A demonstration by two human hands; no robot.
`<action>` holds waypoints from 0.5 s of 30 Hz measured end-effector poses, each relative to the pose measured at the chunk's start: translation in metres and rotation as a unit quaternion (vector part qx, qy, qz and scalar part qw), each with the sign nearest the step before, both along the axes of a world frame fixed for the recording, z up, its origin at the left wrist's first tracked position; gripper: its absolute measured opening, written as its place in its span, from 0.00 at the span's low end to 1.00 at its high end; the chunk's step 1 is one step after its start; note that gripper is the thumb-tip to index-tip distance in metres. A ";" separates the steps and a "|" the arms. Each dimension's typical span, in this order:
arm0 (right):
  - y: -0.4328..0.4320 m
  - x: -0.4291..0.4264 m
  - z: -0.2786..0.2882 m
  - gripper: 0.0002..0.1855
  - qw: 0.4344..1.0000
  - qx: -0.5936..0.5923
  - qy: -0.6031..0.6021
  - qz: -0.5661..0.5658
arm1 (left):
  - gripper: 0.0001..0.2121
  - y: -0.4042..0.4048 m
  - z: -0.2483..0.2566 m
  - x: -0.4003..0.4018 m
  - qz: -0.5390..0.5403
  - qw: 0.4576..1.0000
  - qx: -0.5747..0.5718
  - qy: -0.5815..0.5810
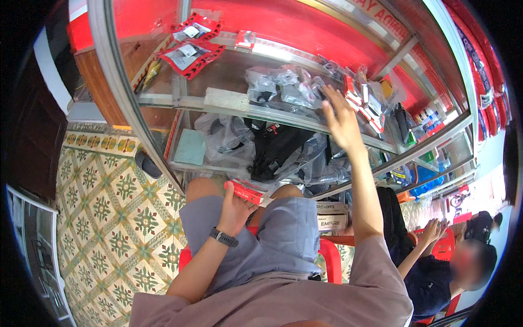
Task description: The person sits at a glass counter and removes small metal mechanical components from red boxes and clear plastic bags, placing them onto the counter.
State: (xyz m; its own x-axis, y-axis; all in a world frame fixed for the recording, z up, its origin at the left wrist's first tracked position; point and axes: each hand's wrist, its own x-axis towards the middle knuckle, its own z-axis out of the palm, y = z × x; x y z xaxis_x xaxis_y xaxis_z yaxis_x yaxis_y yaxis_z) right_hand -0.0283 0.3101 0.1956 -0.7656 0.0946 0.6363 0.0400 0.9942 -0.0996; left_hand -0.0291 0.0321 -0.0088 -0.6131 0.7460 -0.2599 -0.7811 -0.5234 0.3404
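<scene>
My left hand holds a small red and white cardboard box above my lap, with an end flap of the box standing out. Stretched forward over the glass shelf of a display case, my right hand has its fingers apart, and nothing shows in its grasp. Beside its fingertips lie clear plastic bags with parts; what is inside them I cannot tell. Just right of the hand is a pile of red and white packages. Two red-edged packets rest at the shelf's left.
The metal frame of the case runs close to my right arm. Black items in plastic fill the lower shelf. A carton stands right of my knees. Another person sits at the right. A shoe lies on the tiled floor.
</scene>
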 end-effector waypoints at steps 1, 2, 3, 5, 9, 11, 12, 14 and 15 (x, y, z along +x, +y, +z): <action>-0.033 0.006 0.003 0.21 0.999 -0.007 0.050 0.017 | 0.27 -0.004 -0.002 -0.001 0.001 1.000 0.002 0.014; -0.051 0.017 -0.004 0.24 0.994 -0.058 0.051 0.077 | 0.27 -0.004 -0.001 -0.001 0.000 1.000 0.003 0.016; -0.068 0.033 -0.011 0.27 0.985 -0.060 0.015 0.161 | 0.29 -0.004 0.002 0.001 -0.006 1.000 0.030 0.004; -0.112 0.052 -0.033 0.32 0.938 -0.039 -0.146 0.313 | 0.31 -0.009 -0.004 0.002 -0.008 0.999 0.050 -0.006; -0.131 0.078 -0.087 0.24 0.938 -0.028 -0.178 0.295 | 0.35 0.001 -0.012 0.011 -0.092 0.993 0.058 0.036; -0.104 0.076 -0.077 0.23 0.949 -0.065 -0.019 0.307 | 0.36 0.002 -0.001 0.009 -0.093 0.993 0.020 0.076; -0.092 0.074 -0.060 0.22 0.970 -0.043 0.058 0.234 | 0.35 -0.003 0.008 0.005 -0.124 0.988 0.056 0.071; -0.063 0.074 -0.014 0.20 0.988 -0.024 0.146 0.046 | 0.34 -0.012 0.010 0.001 -0.146 0.983 0.093 0.065; -0.043 0.068 0.009 0.20 0.983 -0.008 0.180 -0.025 | 0.32 -0.011 0.007 -0.001 -0.143 0.987 0.051 0.057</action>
